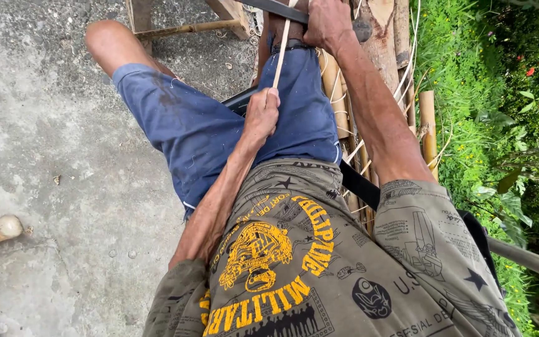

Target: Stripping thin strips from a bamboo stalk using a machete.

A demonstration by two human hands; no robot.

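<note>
In the head view, the seated person's left hand (262, 115) is closed around the lower end of a thin bamboo strip (280, 53), which runs up over the right thigh in blue shorts (188, 125). The right hand (327, 24) is clenched on a dark blade (280, 9) at the strip's upper end. Split bamboo pieces (428, 125) lie beside the right leg, near green plants (500, 106); a concrete floor (38, 125) lies to the left.

Blade (280, 9) tip cut off, top edge
</note>
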